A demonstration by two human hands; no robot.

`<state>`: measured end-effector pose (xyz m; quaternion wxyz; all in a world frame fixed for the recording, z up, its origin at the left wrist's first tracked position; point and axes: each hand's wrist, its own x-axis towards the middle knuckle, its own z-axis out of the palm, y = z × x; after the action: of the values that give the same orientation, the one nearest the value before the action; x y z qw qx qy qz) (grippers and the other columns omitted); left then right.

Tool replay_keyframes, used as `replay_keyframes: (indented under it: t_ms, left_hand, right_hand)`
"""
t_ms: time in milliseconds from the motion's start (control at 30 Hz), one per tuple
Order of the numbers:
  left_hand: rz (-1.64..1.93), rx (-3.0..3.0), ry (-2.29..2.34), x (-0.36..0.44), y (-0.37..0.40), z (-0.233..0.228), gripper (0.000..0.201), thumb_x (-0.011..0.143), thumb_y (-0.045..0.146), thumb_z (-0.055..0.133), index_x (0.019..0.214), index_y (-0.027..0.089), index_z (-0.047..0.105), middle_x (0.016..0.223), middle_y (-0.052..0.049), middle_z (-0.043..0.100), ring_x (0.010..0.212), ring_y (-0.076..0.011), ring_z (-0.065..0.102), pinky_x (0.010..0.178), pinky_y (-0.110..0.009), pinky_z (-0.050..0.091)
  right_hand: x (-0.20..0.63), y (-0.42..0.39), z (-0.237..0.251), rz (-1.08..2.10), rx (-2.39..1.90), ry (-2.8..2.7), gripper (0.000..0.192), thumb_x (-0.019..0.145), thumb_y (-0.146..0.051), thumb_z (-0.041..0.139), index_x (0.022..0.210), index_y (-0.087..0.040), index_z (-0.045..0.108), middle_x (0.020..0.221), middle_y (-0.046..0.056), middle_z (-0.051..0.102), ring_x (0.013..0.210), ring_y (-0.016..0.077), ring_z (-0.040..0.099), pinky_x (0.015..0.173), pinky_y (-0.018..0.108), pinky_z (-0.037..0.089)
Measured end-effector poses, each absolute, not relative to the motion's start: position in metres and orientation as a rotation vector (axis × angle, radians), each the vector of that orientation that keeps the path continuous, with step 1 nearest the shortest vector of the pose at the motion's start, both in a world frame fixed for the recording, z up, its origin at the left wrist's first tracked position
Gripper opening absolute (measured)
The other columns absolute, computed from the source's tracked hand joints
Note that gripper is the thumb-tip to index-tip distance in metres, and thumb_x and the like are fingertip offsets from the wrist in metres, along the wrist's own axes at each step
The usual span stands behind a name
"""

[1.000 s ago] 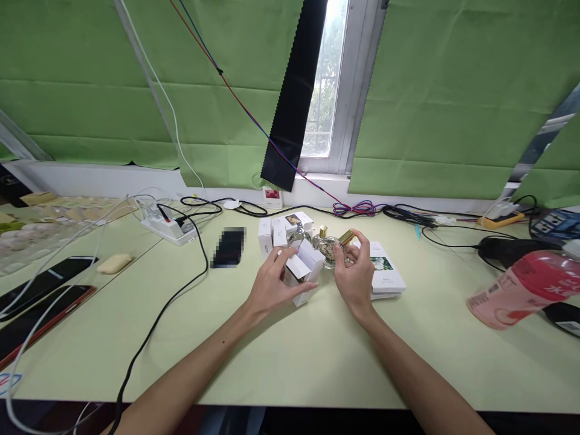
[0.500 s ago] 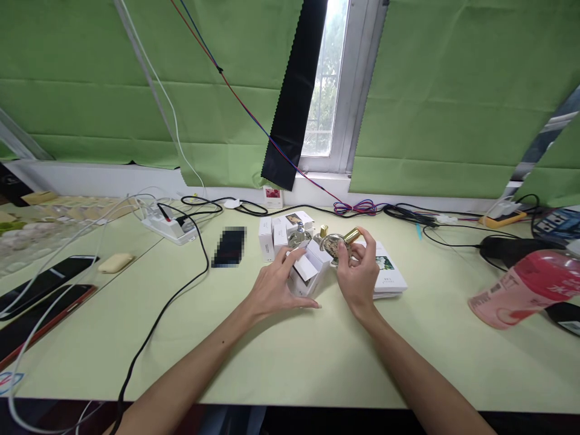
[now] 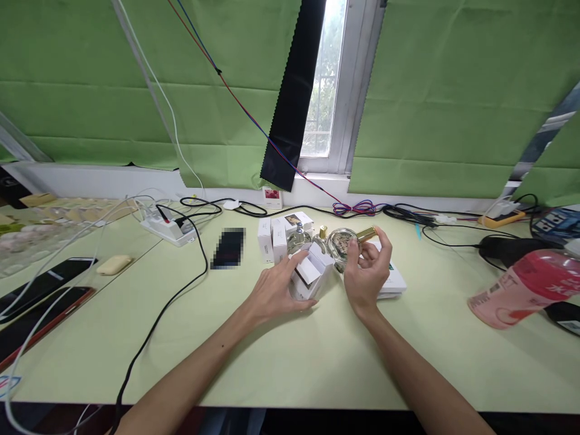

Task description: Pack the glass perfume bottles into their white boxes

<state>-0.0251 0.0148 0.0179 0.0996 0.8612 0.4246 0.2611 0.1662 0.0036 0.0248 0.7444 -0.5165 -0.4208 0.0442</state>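
Note:
My left hand [image 3: 276,287] is closed around a small white box [image 3: 319,275], thumb low on the near side and fingers over the far side. Its top flaps stand open and the box is tilted. My right hand [image 3: 369,272] grips a round clear glass perfume bottle [image 3: 339,244] with a gold cap [image 3: 366,234], lying on its side with the cap to the right. Behind the box stand another glass bottle [image 3: 296,240] and a gold-topped bottle [image 3: 322,232], partly hidden. White cartons [image 3: 265,240] are at their left.
White boxes with a flower picture [image 3: 393,283] lie right of my right hand. A pink drink bottle [image 3: 516,293] lies tilted farther right. At the left are a power strip [image 3: 170,231], phones [image 3: 45,278] and a black cable [image 3: 158,323] crossing the table. Cables run along the wall.
My right hand has moved slightly right with the perfume bottle, away from the box. My left thumb has drawn in closer to the box, which has shifted slightly.

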Motion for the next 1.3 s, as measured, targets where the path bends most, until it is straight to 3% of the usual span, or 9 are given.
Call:
replay_keyframes:
  t_ms: [267, 867, 1300]
  left_hand:
    - [0.67, 2.609, 1.245, -0.021, 0.006, 0.022, 0.097, 0.07, 0.049, 0.079, 0.154, 0.031, 0.032, 0.128, -0.008, 0.065, 0.108, -0.0311, 0.067, 0.084, -0.04, 0.053]
    - [0.674, 2.642, 1.26, -0.016, 0.001, 0.024, 0.095, 0.071, 0.051, 0.079, 0.152, 0.029, 0.035, 0.127, -0.011, 0.064, 0.113, -0.0336, 0.062, 0.08, -0.04, 0.052]
    - [0.686, 2.63, 1.256, -0.015, 0.002, 0.023, 0.099, 0.072, 0.052, 0.078, 0.154, 0.026, 0.03, 0.137, -0.012, 0.06, 0.12, -0.0341, 0.059, 0.084, -0.043, 0.052]
  right_hand:
    - [0.165, 0.003, 0.03, 0.155, -1.056, -0.848, 0.057, 0.092, -0.046, 0.063, 0.138, -0.018, 0.045, 0.08, 0.002, 0.064, 0.067, 0.0159, 0.066, 0.058, 0.025, 0.053]
    - [0.167, 0.0, 0.025, 0.165, -1.179, -1.036, 0.049, 0.089, -0.042, 0.066, 0.129, -0.016, 0.058, 0.069, -0.004, 0.058, 0.054, 0.01, 0.05, 0.051, 0.021, 0.04]
    - [0.167, 0.001, 0.022, 0.126, -1.213, -1.117, 0.045, 0.09, -0.039, 0.064, 0.128, -0.017, 0.059, 0.071, -0.003, 0.058, 0.063, 0.0139, 0.057, 0.065, 0.027, 0.048]
